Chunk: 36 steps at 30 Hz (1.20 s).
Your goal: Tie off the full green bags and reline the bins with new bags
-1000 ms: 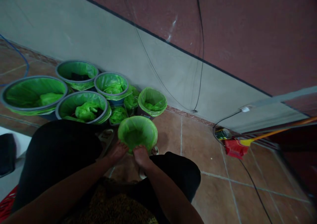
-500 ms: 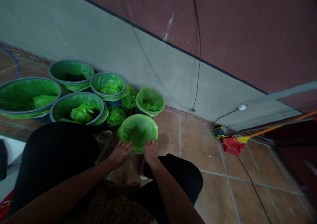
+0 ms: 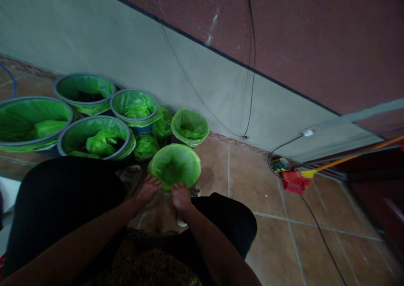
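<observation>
Small bin (image 3: pixel 197 168), near: we clamp left hand (image 3: pixel 147 189) and right hand (image 3: pixel 180 196) grips on green liner (image 3: pixel 173 170), pinning edge over rim.

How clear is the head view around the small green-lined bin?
Head view: dim; the left hand and right hand at the near rim of the small round bin with the green plastic liner read dark, grip detail lost. Head view: the grey wall band runs tilted across the frame; the right edge is soft.
</observation>
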### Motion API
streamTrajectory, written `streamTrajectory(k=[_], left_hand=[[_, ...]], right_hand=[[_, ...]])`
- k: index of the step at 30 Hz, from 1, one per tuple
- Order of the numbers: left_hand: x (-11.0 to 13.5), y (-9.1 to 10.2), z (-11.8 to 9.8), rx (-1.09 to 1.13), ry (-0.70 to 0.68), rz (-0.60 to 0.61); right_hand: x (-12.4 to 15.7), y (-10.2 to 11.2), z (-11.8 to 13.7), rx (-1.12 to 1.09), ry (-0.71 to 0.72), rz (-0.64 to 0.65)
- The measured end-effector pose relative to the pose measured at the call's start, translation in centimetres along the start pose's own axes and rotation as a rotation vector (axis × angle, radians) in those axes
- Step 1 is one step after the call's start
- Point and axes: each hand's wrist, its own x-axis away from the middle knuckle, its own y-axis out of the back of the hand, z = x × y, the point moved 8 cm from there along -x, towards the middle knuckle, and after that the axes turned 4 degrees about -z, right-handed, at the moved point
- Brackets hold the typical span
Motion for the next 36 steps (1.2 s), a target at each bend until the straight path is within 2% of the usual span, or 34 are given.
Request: streamTrajectory(k=[6,12,15,18,21,23,25,31,36], left_hand=[[-0.6,-0.5,0.5,0.022,0.013,0.015],[-0.1,-0.8,-1.8,0.060,-0.016,0.037],[0.3,0.2,-2.1,0.060,-0.015,-0.001],[0.7,2.6,-0.4,0.066,0.063,-0.082],[1.1,4.6,2.4,0.044,0.188,-0.118],[1.4,4.9,3.6,0.032,0.222,-0.093],[1.5,4.4,3.7,0.038,0.190,-0.064],[1.1,2.0,1.1,0.030,-0.026,-0.063],[0.1,1.0,1.4,-0.016,-0.014,-0.028]], right_hand=[[-0.1,-0.2,-0.7,0.057,-0.003,0.050],[0.9,1.1,-2.3,0.104,-0.094,0.060],[1.5,1.9,-3.0,0.130,-0.183,0.035],[1.7,2.7,-2.5,0.100,-0.206,-0.046],[1.4,2.4,-0.5,-0.006,-0.096,-0.060],[1.1,1.9,0.7,-0.047,-0.023,-0.058],[0.8,1.4,1.4,-0.051,0.025,-0.066],[0.1,-0.1,0.8,-0.017,0.026,-0.001],[-0.1,-0.7,0.7,0.008,0.019,0.055]])
